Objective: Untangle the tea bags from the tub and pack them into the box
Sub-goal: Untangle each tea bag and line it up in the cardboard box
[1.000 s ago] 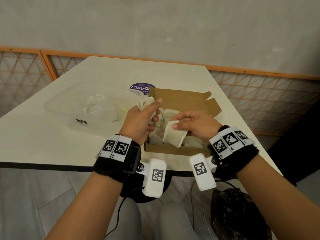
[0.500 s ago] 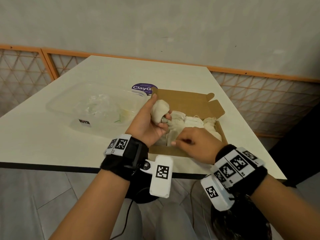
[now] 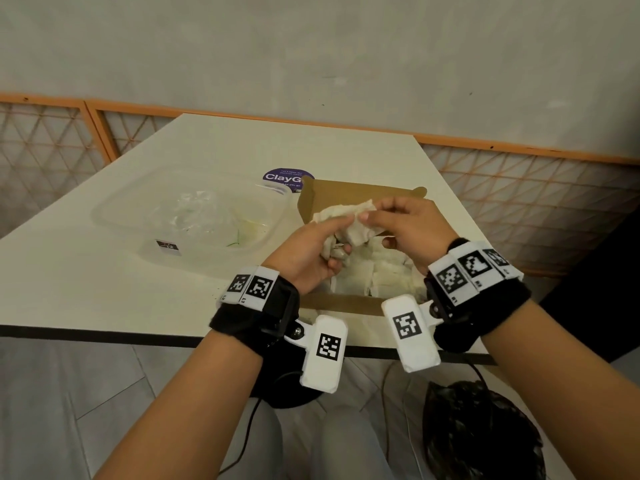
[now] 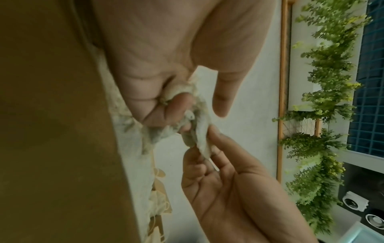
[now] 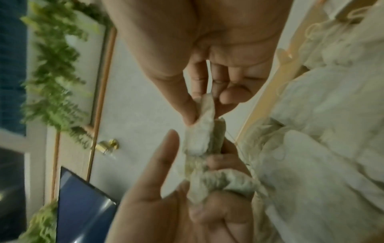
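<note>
Above the open cardboard box (image 3: 341, 302), my left hand (image 3: 322, 244) grips a crumpled clump of white tea bags (image 3: 329, 249). My right hand (image 3: 377, 216) pinches one tea bag (image 3: 360, 232) of that clump between thumb and forefinger, close to the left thumb. The left wrist view shows the clump (image 4: 174, 92) squeezed in curled fingers and the pinched bag (image 4: 202, 136) stretched towards the right hand (image 4: 218, 172). Several tea bags (image 3: 381, 275) lie packed in the box. The clear tub (image 3: 194, 220) stands to the left, with only a green thread showing inside.
A purple round label (image 3: 287, 177) lies behind the tub and box. The box flap (image 3: 360, 199) stands up at the far side. The table's front edge (image 3: 104, 332) runs just below my wrists. A dark bag (image 3: 481, 434) sits on the floor.
My right hand has risen from the front of the box to the clump and taken hold of one tea bag. The left hand keeps its clump, now a little further right.
</note>
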{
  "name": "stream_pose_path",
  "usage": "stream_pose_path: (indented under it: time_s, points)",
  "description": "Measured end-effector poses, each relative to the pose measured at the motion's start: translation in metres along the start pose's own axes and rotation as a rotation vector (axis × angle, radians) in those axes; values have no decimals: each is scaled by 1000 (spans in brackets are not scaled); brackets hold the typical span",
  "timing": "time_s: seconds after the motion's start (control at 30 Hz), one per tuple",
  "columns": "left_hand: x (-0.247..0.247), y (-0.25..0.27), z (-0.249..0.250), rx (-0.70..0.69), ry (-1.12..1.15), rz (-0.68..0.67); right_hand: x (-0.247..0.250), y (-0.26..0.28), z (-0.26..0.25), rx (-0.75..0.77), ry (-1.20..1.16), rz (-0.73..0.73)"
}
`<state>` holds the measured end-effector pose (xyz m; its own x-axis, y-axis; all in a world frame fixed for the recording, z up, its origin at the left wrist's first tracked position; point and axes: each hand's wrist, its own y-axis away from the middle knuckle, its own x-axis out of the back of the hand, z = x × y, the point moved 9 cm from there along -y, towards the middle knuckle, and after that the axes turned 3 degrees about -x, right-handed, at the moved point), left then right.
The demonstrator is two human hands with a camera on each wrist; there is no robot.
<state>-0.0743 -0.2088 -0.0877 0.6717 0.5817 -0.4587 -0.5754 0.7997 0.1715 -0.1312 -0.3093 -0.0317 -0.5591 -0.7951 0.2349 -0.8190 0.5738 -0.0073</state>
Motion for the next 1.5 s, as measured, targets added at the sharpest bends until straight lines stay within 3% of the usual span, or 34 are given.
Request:
stream_pose_path:
  time_s: [0.07,0.13,0.3,0.4,0.5,0.67,0.77,0.9,1.1,1.3,1.4,1.5]
  points:
    - [4,-1,1,-26,-20,17,1,0,5,-44,-113,-10]
    - [7,-3,1,-39,-5,57,3,2,3,-11,-84,15]
    - [9,-6,5,-79,44,119,6,24,-26,326,340,142]
    - [12,-6,6,-81,46,142,-5,29,-27,422,540,54]
    - [10,-5,3,-35,62,128,-3,20,-18,369,544,-7]
    - [9,-7,-5,48,18,124,15,9,-17,207,110,-76]
    - [12,-7,-6,48,43,160,28,3,-19,139,51,-48]
    - [20,-4,13,-69,45,244,40,-5,-19,77,250,-35]
    - [31,11,63,-300,-105,365,1,-5,-16,14,828,-256]
    - [40,19,77,-338,-88,356,-43,-7,-33,58,802,-463]
    - [44,19,75,-325,-69,347,-70,-1,-15,-17,757,-663]
    - [46,19,71,-304,-63,346,-89,-2,8,-68,743,-725]
